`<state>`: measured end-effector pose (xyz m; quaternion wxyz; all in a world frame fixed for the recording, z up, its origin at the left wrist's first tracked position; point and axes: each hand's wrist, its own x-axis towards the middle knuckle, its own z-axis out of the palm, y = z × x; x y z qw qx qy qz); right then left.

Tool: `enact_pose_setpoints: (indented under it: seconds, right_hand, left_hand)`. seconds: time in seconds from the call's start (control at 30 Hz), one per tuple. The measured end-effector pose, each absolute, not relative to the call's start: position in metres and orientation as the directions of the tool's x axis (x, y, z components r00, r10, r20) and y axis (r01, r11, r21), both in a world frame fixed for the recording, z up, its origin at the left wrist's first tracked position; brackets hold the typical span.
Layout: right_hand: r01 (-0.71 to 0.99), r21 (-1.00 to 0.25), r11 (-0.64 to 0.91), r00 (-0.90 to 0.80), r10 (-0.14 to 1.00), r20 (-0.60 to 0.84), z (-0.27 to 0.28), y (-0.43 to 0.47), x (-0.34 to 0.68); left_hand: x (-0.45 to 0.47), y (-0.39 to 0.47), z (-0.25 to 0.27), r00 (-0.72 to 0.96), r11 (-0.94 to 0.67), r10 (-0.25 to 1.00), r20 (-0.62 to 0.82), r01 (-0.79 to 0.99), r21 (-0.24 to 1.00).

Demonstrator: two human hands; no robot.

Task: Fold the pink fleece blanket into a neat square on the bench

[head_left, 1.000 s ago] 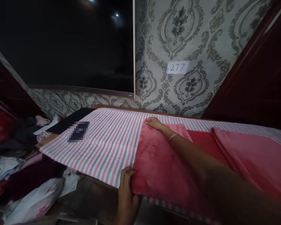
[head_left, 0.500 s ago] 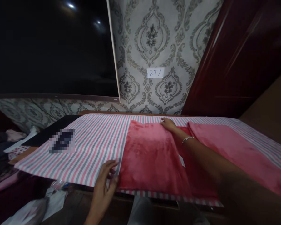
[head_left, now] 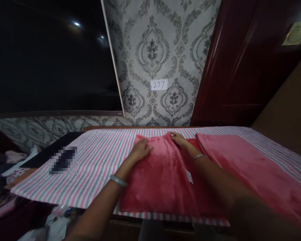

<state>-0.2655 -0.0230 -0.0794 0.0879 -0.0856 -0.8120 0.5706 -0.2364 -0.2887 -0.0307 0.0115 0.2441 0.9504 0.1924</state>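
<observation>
While right fingers (head_left: pixel 174 134) pinch red blanket (head_left: pixel 155 184), left fingers (head_left: pixel 143 143) lie outstretched on it; striped sheet (head_left: pixel 97 160) beneath, television (head_left: pixel 50 60) beyond.

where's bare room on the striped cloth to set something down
Widest: the striped cloth between the pixelated dark item and the red fabric. A thin strip shows along the fabric's far edge. Crowded: the fabric, with left hand and right hand on it.
</observation>
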Motion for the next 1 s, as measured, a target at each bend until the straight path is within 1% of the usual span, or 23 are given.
enact_pose_setpoints:
  seconds: [0.1,0.17,0.23,0.3,0.4,0.57,0.7,0.83,0.93,1.0]
  right_hand:
    - [0.057,-0.912,0.407,-0.952,0.298,0.073,-0.083,-0.023,-0.269]
    - [0.108,-0.872,0.477,-0.926,0.367,0.086,-0.087,-0.02,-0.272]
    - [0.172,-0.827,0.536,-0.898,0.43,0.092,-0.09,-0.017,-0.274]
    - [0.221,-0.788,0.575,-0.882,0.463,0.091,-0.092,-0.015,-0.275]
    - [0.248,-0.754,0.608,-0.884,0.46,0.08,-0.092,-0.014,-0.272]
    - [0.242,-0.741,0.627,-0.897,0.436,0.075,-0.085,-0.017,-0.264]
    - [0.267,-0.693,0.67,-0.884,0.456,0.1,-0.087,-0.025,-0.256]
    - [0.312,-0.631,0.71,-0.878,0.469,0.094,-0.081,-0.032,-0.248]
    - [0.314,-0.588,0.746,-0.888,0.45,0.097,-0.064,-0.041,-0.241]
    - [0.26,-0.539,0.801,-0.905,0.396,0.152,-0.054,-0.051,-0.233]
  left_hand:
    - [-0.253,-0.274,-0.043,-0.92,0.896,0.39,0.034,0.387,0.216]
    - [-0.257,-0.271,-0.057,-0.93,0.92,0.363,0.059,0.368,0.138]
    - [-0.258,-0.272,-0.071,-0.926,0.924,0.365,0.101,0.373,0.084]
    - [-0.257,-0.273,-0.079,-0.917,0.92,0.378,0.124,0.387,0.055]
    - [-0.255,-0.274,-0.08,-0.915,0.919,0.384,0.126,0.392,0.05]
    - [-0.255,-0.272,-0.077,-0.919,0.925,0.369,0.136,0.378,0.043]
    - [-0.256,-0.272,-0.078,-0.92,0.926,0.369,0.134,0.376,0.031]
    - [-0.258,-0.272,-0.079,-0.924,0.928,0.362,0.126,0.37,0.042]
    - [-0.259,-0.272,-0.08,-0.926,0.929,0.361,0.112,0.367,0.043]
    - [-0.26,-0.272,-0.081,-0.923,0.927,0.367,0.12,0.373,0.038]
